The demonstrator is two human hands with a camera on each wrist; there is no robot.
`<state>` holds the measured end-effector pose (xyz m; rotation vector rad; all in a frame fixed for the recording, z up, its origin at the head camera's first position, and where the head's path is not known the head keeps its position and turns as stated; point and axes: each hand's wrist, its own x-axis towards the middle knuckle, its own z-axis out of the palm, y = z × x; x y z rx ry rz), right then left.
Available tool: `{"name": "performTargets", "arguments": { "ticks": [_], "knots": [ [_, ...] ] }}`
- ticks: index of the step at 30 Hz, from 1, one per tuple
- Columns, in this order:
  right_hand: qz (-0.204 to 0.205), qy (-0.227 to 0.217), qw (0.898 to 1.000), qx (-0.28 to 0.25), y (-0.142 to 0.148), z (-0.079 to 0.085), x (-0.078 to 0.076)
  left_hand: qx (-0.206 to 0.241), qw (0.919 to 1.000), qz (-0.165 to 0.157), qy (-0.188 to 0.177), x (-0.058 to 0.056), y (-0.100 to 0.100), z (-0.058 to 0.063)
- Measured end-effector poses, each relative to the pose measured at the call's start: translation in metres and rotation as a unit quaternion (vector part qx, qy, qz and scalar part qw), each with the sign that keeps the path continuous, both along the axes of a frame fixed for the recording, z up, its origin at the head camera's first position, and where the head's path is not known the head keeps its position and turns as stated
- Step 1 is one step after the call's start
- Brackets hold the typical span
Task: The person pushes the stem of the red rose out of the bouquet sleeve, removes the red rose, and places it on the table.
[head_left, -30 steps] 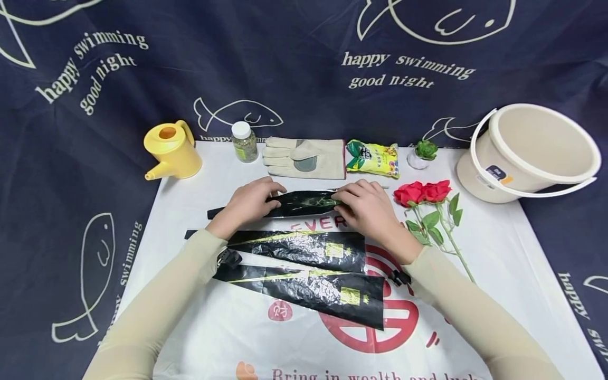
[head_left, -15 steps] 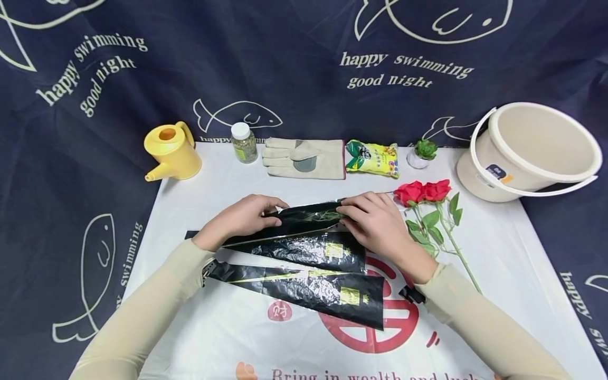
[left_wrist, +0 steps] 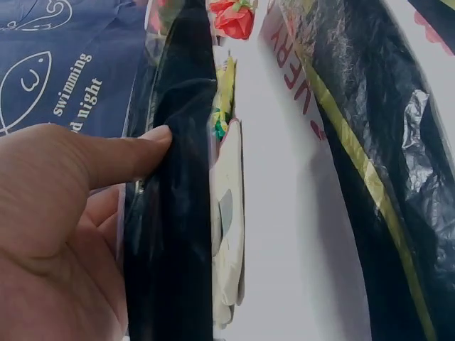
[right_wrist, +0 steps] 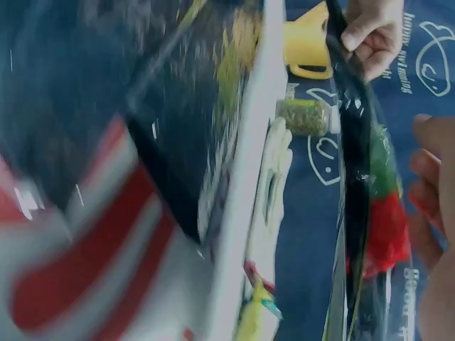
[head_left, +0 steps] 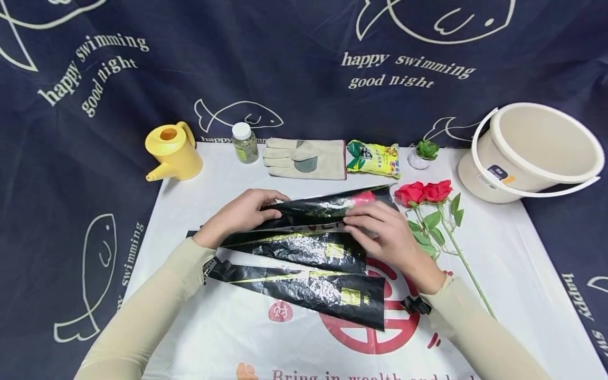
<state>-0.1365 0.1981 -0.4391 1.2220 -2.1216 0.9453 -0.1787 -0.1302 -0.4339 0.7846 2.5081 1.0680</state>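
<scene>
A black flower sleeve with a clear front (head_left: pixel 313 207) is raised at a tilt above the table, its wide end to the right. Inside it lies a single red rose (head_left: pixel 363 198), also visible as a red bloom (right_wrist: pixel 387 234) in the right wrist view. My left hand (head_left: pixel 244 210) pinches the narrower part between thumb and fingers; the thumb (left_wrist: pixel 135 153) presses on the black film. Beside the wide end is my right hand (head_left: pixel 385 229), its fingers loosely bent. A gap shows between it and the sleeve in the right wrist view.
Two flat black sleeves (head_left: pixel 294 250) (head_left: pixel 313 295) lie in front. Two red roses (head_left: pixel 423 193) with long stems lie right. Behind stand a yellow watering can (head_left: pixel 174 153), a jar (head_left: pixel 245 143), gloves (head_left: pixel 304 158), a yellow packet (head_left: pixel 373 159), a small plant (head_left: pixel 423 154) and a bucket (head_left: pixel 494 179).
The sleeve has come nearer, lifted and tilted, and the rose's red bloom now shows. My right hand has moved right and toward me off the film; my left hand keeps its pinch.
</scene>
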Motion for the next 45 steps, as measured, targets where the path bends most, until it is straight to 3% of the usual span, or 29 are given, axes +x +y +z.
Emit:
{"name": "performTargets", "arguments": {
  "ticks": [2, 3, 4, 5, 6, 8, 9, 11, 14, 17, 20, 24, 27, 30, 33, 38, 45],
  "knots": [
    [-0.003, -0.052, 0.998, -0.024, 0.0, -0.005, 0.004, 0.003, 0.9999, 0.013, 0.01, -0.002, 0.0, 0.001],
    [-0.015, -0.103, 0.994, -0.029, 0.001, -0.008, 0.005, 0.007, 0.9997, 0.019, 0.014, -0.003, 0.0, 0.001],
    [-0.032, -0.164, 0.985, -0.029, 0.002, -0.012, 0.006, 0.012, 0.9994, 0.025, 0.018, -0.004, 0.0, 0.001],
    [-0.047, -0.235, 0.97, -0.027, 0.004, -0.015, 0.006, 0.017, 0.9991, 0.032, 0.021, -0.005, 0.0, 0.001],
    [-0.058, -0.307, 0.95, -0.029, 0.005, -0.018, 0.006, 0.022, 0.9988, 0.038, 0.02, -0.005, 0.001, 0.002],
    [-0.068, -0.444, 0.891, -0.062, 0.006, -0.021, 0.004, 0.037, 0.9984, 0.042, 0.015, -0.005, 0.003, 0.003],
    [-0.066, -0.499, 0.859, -0.1, 0.005, -0.022, 0.002, 0.045, 0.9981, 0.041, 0.01, -0.005, 0.005, 0.004],
    [-0.064, -0.566, 0.802, -0.178, 0.003, -0.022, 0.0, 0.058, 0.9977, 0.035, 0.001, -0.004, 0.009, 0.004],
    [-0.067, -0.597, 0.74, -0.302, -0.004, -0.019, -0.001, 0.062, 0.9979, 0.02, 0.003, -0.003, 0.015, 0.004],
    [-0.079, -0.59, 0.695, -0.403, -0.016, -0.017, -0.003, 0.049, 0.9984, 0.005, 0.027, 0.0, 0.018, 0.004],
    [-0.082, -0.567, 0.665, -0.478, -0.028, -0.015, -0.004, 0.041, 0.9977, -0.008, 0.053, 0.002, 0.02, 0.006],
    [-0.095, -0.531, 0.66, -0.523, -0.036, -0.014, -0.008, 0.046, 0.9979, -0.005, 0.046, 0.001, 0.02, 0.006],
    [-0.102, -0.504, 0.667, -0.54, -0.037, -0.012, -0.011, 0.051, 0.9985, -0.006, 0.02, 0.0, 0.017, 0.004],
    [-0.096, -0.48, 0.673, -0.555, -0.036, -0.01, -0.014, 0.064, 0.9975, -0.027, -0.012, 0.0, 0.014, 0.002],
    [-0.093, -0.465, 0.682, -0.556, -0.038, -0.009, -0.017, 0.076, 0.9963, -0.038, -0.017, 0.001, 0.013, 0.002],
    [-0.106, -0.452, 0.704, -0.537, -0.044, -0.011, -0.017, 0.07, 0.997, -0.023, 0.022, 0.001, 0.014, 0.001],
    [-0.096, -0.446, 0.734, -0.504, -0.057, -0.016, -0.012, 0.061, 0.9971, -0.018, 0.042, 0.0, 0.016, 0.003]
  ]
}}
